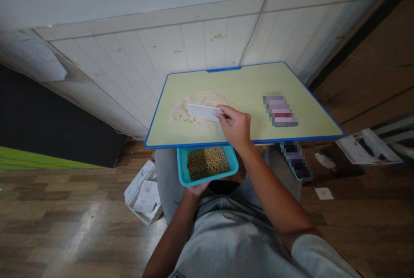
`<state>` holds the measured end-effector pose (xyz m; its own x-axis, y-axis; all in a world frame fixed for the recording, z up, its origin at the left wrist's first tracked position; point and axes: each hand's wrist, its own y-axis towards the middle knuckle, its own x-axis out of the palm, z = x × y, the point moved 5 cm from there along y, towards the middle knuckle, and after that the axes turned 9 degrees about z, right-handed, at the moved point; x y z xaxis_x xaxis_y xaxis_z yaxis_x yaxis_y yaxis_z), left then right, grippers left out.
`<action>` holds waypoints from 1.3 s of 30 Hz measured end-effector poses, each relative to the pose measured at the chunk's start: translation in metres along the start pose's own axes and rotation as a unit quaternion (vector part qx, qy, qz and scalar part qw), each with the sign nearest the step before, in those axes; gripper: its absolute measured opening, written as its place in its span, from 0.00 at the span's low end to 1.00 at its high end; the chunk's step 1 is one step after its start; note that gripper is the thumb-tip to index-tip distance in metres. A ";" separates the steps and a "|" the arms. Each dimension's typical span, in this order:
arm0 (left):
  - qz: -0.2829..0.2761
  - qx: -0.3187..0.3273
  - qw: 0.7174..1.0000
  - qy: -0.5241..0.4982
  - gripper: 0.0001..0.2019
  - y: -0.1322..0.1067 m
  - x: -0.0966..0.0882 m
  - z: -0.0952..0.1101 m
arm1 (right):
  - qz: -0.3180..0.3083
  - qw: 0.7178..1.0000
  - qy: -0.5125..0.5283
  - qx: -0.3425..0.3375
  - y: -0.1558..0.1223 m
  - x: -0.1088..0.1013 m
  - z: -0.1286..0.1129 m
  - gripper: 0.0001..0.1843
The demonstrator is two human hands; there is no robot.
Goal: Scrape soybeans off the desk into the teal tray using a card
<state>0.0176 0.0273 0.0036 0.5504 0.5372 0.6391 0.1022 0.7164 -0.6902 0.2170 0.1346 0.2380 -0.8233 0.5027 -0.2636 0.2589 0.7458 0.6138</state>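
My right hand (236, 124) pinches one end of a flat white card (203, 112), holding it on edge over a spread of pale grains (210, 97) on the table. A few yellowish beans lie among the grains near the card's left part. Below the table's front edge, my left hand (198, 188) supports a turquoise plastic tray (208, 179) from underneath, above my lap. Inside the tray are green beans (196, 165) on the left and yellowish beans (216, 160) on the right. Most of my left hand's fingers are hidden under the tray.
The yellow-green table (255, 79) has a blue rim and stands against a white panelled wall (194, 49). A blurred-out phone-like item (280, 112) lies on its right side. An open white box (145, 196) sits on the wooden floor at left. Papers lie on the floor at right.
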 end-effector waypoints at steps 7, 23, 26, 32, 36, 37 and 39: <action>-0.022 0.002 1.000 0.000 0.23 0.005 -0.001 -0.001 | 0.023 1.000 -0.016 0.012 0.002 -0.004 0.002 0.14; -0.016 0.004 1.000 -0.002 0.23 0.010 -0.012 -0.002 | 0.042 0.999 -0.001 0.007 -0.002 -0.008 0.001 0.13; -0.018 0.007 1.000 0.009 0.22 0.010 -0.012 -0.002 | 0.047 0.999 -0.007 0.018 -0.002 -0.010 0.002 0.13; -0.025 0.009 1.000 -0.004 0.23 0.005 -0.005 -0.002 | 0.030 0.999 0.029 0.015 -0.003 -0.010 -0.003 0.12; -0.017 0.004 1.000 -0.010 0.23 0.004 -0.005 -0.001 | 0.033 0.999 0.016 0.014 -0.002 -0.007 -0.007 0.12; -0.012 0.001 1.000 -0.008 0.22 0.004 -0.006 0.000 | 0.024 1.000 0.016 0.012 -0.002 -0.004 -0.008 0.13; -0.007 -0.004 1.000 -0.002 0.23 0.004 -0.005 0.000 | 0.000 1.000 0.017 0.004 -0.002 0.006 -0.012 0.13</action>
<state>0.0147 0.0271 -0.0023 0.5450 0.5294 0.6502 0.1165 0.7202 -0.6840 0.2059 0.1312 0.2440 -0.8401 0.4875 -0.2379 0.2631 0.7498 0.6071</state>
